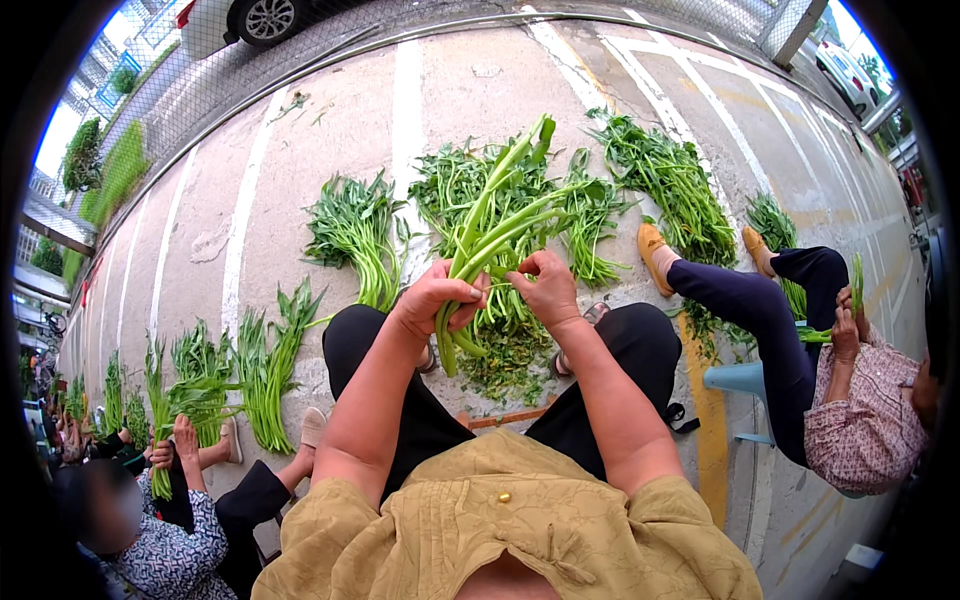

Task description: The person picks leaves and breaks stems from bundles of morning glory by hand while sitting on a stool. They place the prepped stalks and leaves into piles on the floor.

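Observation:
My left hand (440,297) is closed around a small bunch of thick green stems, which look like water spinach (480,232). The bunch slants up and away, its cut ends hanging below my fist. Close beside it on the right, my right hand (550,289) pinches a small green leaf (498,271) between thumb and forefinger. Beyond my hands lies a large heap of leafy greens (480,176) on the concrete, partly hidden by the held stems. Torn leaf scraps (506,360) are spread between my feet.
A bundle of greens (360,232) lies left of the heap, and another pile (667,180) lies right. Seated people work on both sides, a person's shoe (654,255) near the right pile. A blue plastic stool (739,381) stands right. A wire fence (337,19) runs along the far side.

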A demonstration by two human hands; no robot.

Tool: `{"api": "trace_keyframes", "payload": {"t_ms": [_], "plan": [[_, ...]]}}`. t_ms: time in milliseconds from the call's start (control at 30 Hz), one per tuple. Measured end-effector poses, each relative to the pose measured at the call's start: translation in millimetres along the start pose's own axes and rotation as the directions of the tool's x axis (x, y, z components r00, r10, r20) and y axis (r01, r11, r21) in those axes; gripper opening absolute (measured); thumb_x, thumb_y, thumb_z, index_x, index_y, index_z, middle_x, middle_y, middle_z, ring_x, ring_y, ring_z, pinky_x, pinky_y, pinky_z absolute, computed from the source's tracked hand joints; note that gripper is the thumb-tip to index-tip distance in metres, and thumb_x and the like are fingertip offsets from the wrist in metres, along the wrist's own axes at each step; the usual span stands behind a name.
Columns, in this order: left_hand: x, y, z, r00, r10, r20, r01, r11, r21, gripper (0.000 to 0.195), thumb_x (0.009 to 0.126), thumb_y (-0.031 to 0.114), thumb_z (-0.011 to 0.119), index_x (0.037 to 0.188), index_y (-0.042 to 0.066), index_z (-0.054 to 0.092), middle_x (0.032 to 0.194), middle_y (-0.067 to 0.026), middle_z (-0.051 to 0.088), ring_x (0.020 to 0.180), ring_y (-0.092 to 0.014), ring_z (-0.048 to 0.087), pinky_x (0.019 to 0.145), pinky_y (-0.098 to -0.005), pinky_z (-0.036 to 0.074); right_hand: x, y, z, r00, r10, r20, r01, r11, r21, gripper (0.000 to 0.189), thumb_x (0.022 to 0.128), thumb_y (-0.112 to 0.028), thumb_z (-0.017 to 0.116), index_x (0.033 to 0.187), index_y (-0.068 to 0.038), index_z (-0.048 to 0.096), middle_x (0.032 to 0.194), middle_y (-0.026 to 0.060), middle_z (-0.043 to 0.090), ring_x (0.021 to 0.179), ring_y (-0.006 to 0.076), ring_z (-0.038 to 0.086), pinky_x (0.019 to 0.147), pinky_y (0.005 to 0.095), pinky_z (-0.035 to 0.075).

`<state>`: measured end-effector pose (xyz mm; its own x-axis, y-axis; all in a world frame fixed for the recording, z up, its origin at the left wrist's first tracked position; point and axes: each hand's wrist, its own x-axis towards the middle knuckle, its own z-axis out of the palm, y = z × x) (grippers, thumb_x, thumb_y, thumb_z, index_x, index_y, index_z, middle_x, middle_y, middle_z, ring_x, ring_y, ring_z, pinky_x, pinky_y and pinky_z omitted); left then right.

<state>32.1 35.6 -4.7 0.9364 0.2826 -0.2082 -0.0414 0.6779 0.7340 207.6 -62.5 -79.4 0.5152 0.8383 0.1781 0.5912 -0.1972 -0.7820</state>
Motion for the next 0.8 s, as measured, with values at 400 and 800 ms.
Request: {"api": "trace_keyframes", "payload": {"t_ms": [400, 800], "plan": [[0, -10, 3, 0.998, -0.032, 0.055, 0.032, 0.999, -0.005, 0.011, 0.069, 0.006, 0.060, 0.068, 0.000, 0.051, 0.069, -0.0125, 0.054, 0.035, -0.013, 0.042, 0.032, -0.0245, 0.033, -2, -11, 1, 0.968, -0.179, -0.178, 0.159, 0.980, -0.119, 0.020, 0.070, -0.015, 0.069, 0.075, -0.007, 0.050, 0.075, 0.0086, 0.052, 0.071, 0.0286, 0.054, 0.062, 0.0381, 0.043], [4, -5, -2, 0.997, 0.004, -0.074, -0.005, 1.000, -0.019, 0.008, 0.073, 0.005, 0.056, 0.077, -0.002, 0.053, 0.065, -0.0091, 0.056, 0.035, -0.010, 0.043, 0.032, -0.0224, 0.034, 3, -16, -20, 0.978, 0.109, 0.176, -0.200, 0.712, 0.673, 0.010, 0.083, -0.009, 0.060, 0.090, -0.003, 0.062, 0.079, -0.0001, 0.058, 0.071, 0.0085, 0.058, 0.061, 0.0216, 0.046]]}}
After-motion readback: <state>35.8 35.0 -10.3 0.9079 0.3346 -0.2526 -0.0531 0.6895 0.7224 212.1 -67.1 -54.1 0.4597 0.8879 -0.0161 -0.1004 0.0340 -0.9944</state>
